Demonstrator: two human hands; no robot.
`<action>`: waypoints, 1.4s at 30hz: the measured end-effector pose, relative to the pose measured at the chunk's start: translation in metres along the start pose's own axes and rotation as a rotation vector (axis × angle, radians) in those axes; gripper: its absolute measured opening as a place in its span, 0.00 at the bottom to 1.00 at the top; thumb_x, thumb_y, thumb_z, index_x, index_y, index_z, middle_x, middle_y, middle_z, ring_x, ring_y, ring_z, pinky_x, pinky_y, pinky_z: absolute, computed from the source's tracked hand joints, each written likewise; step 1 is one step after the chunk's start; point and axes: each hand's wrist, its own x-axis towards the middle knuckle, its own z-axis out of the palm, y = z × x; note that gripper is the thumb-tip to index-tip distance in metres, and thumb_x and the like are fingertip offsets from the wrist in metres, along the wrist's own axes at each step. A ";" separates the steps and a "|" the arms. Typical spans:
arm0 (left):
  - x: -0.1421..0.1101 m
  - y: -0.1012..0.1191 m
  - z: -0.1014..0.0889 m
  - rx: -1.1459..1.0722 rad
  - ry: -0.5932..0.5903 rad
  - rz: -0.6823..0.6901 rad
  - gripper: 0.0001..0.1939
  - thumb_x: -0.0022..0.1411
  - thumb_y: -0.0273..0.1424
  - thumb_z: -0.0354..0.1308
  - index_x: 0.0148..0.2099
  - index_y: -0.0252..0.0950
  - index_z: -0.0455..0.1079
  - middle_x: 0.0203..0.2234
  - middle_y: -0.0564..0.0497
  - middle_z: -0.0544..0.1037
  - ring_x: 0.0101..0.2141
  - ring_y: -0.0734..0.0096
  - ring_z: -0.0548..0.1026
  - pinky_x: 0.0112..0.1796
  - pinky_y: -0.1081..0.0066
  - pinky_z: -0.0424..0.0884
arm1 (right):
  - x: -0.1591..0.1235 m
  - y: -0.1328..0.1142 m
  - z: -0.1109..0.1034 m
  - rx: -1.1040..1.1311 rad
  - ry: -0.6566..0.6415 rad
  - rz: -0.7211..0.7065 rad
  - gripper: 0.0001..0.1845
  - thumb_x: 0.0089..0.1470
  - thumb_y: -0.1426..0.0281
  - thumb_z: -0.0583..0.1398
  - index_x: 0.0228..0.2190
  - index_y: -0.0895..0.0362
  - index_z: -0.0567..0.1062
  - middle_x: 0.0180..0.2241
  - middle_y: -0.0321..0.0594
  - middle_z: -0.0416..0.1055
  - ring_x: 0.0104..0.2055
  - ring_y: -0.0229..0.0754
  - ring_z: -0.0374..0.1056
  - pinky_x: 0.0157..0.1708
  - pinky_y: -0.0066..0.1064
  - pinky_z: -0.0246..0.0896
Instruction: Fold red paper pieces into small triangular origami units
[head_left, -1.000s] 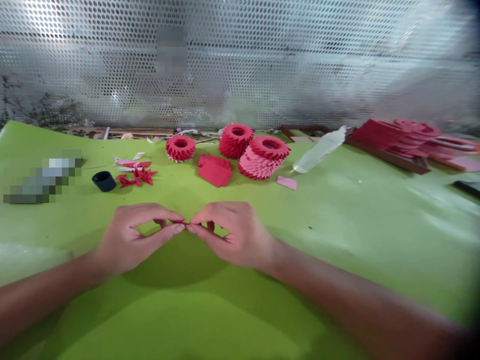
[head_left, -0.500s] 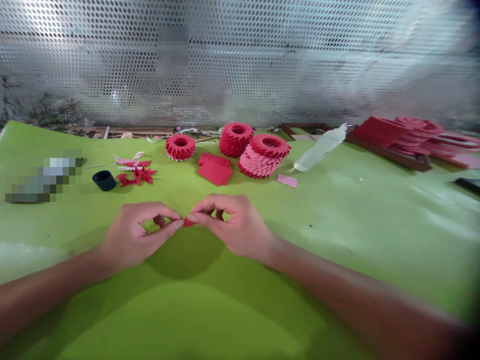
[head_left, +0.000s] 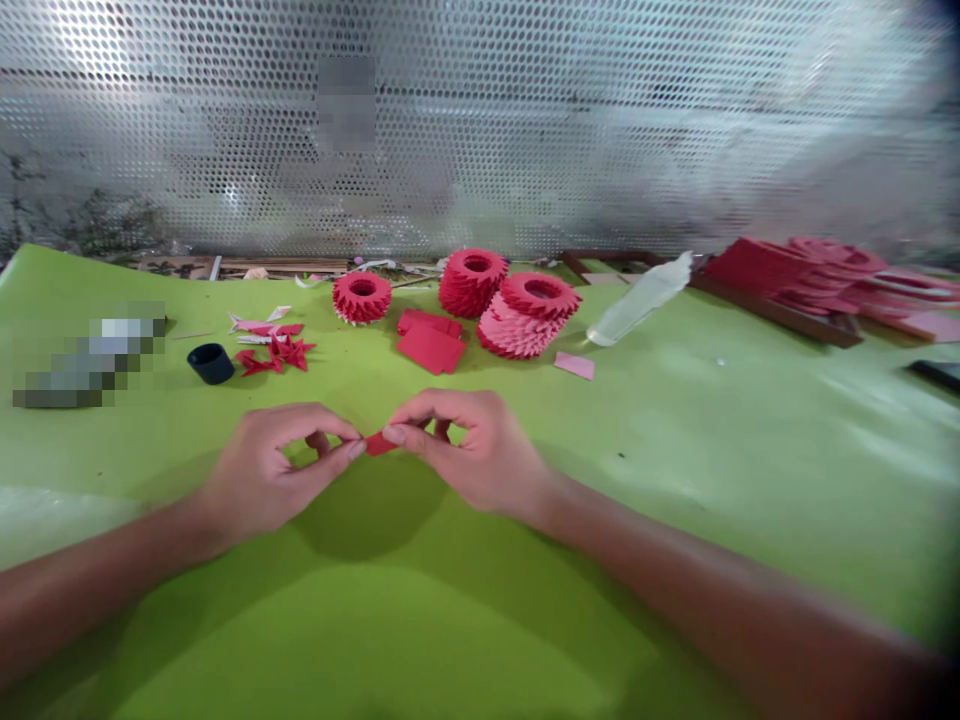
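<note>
Left hand (head_left: 274, 470) and right hand (head_left: 469, 450) were close together, fingertips pinching a small red paper piece (head_left: 380, 444) above the green desk (head_left: 675, 520), in front of the folded-paper rings (head_left: 527, 318); loose pressure could have let it slip or crumple.

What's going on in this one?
A person is pinching a small piece of red paper between the fingertips of the left hand and right hand, above a green table. Beyond the hands sit folded red paper rings, a few red paper squares, some small folded paper points and a black cap.
</note>
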 end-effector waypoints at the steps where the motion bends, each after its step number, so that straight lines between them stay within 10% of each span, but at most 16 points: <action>1: 0.000 0.000 0.000 -0.002 -0.021 -0.010 0.08 0.63 0.31 0.60 0.35 0.36 0.80 0.28 0.52 0.84 0.27 0.71 0.80 0.24 0.78 0.73 | 0.000 0.000 0.000 -0.003 -0.007 -0.002 0.08 0.59 0.67 0.64 0.32 0.57 0.83 0.29 0.37 0.80 0.26 0.35 0.69 0.21 0.25 0.58; 42: 0.002 -0.001 0.002 -0.067 -0.049 -0.261 0.20 0.61 0.48 0.62 0.31 0.36 0.78 0.21 0.52 0.79 0.18 0.75 0.68 0.18 0.77 0.58 | -0.001 -0.001 -0.001 -0.128 -0.077 -0.046 0.12 0.60 0.65 0.61 0.44 0.57 0.74 0.38 0.39 0.77 0.33 0.37 0.70 0.30 0.27 0.63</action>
